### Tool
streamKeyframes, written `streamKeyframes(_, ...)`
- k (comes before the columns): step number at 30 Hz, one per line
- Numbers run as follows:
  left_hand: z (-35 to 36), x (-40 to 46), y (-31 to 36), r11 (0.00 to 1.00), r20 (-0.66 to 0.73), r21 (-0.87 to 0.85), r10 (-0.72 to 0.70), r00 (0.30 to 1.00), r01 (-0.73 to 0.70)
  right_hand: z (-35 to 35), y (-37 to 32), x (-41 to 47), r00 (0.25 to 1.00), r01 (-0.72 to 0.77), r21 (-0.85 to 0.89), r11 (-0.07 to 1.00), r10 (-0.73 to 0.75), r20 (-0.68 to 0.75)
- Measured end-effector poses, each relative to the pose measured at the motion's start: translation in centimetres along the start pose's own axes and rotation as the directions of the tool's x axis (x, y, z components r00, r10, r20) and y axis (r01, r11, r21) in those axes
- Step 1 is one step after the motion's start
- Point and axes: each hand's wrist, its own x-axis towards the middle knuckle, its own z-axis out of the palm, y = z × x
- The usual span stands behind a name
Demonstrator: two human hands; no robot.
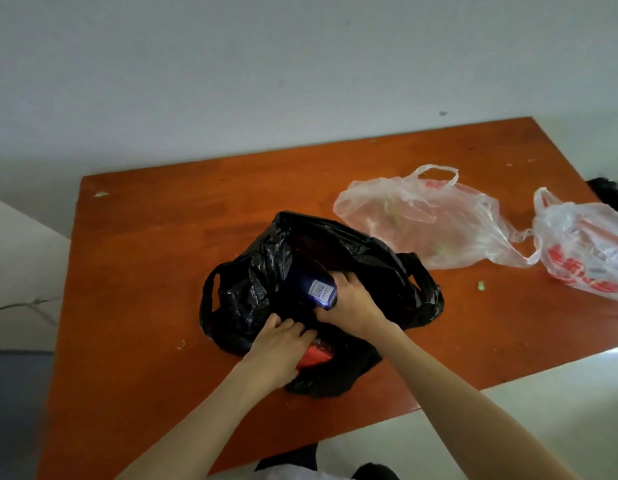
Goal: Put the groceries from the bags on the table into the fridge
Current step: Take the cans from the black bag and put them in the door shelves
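A person's two bare hands work inside a crumpled black plastic carrier bag (266,271) lying near the middle of an orange-brown wooden table (145,237), towards its near edge. The right hand (349,303) is curled against a dark blue cylindrical container with a white printed label (316,287), which lies on its side in the bag's open mouth; whether the fingers have fully closed round it cannot be told. The left hand (280,348) rests spread over the black film just above a red packet (314,355) showing at the bag's near opening, pressing or parting the plastic, gripping nothing that can be seen.

Judged from its shape, the blue container is rigid and smooth, probably slippery against the film, and is best taken round its body. The bag is limp and would likely drag along if not held down.

Towards the far right corner lie a translucent plastic bag holding something green (422,216) and, at the right edge, a white plastic bag with red print (584,251), both well apart from the black one. The table's left half is open, as is the space above the bag, giving room to lift straight up. The fridge is not in view
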Motion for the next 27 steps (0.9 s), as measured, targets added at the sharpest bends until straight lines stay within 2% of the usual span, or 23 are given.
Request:
streamKeyframes(8, -0.1, 0.5, -0.4, 1.0, -0.023, -0.011, 0.027, 0.999, -0.027, -2.5, 2.4, -5.0, 0.988, -0.051, 0.162, 0.986, 0.073, -0.135)
streamKeyframes(13, -1.5, 0.4, -0.1, 0.98, -0.041, -0.198, -0.044, 0.998, 0.035, -2.8, 4.8, -7.5, 0.955, -0.117, 0.265, 0.957, 0.182, -0.233)
streamKeyframes(17, -3.2, 0.0, 0.2, 0.891, -0.052, -0.444, -0.128, 0.99, 0.092, -3.2, 6.0, -8.8, 0.939, -0.129, 0.32, 0.938, 0.219, -0.265)
streamKeyframes(22, -6.2, -1.1, 1.8, 0.829, -0.219, -0.558, -0.187, 0.958, 0.034, -4.3, 6.9, -11.0, 0.897, -0.041, 0.427, 0.903, 0.222, -0.383)
streamKeyframes(25, -9.1, -2.0, 3.9, 0.772, -0.38, -0.632, -0.237, 0.894, -0.065, -5.3, 8.2, -13.2, 0.855, 0.031, 0.497, 0.867, 0.234, -0.462)
streamKeyframes(27, -11.3, -2.4, 6.1, 0.716, -0.463, -0.683, -0.273, 0.843, -0.143, -6.2, 9.2, -15.2, 0.825, 0.088, 0.584, 0.807, 0.27, -0.497)
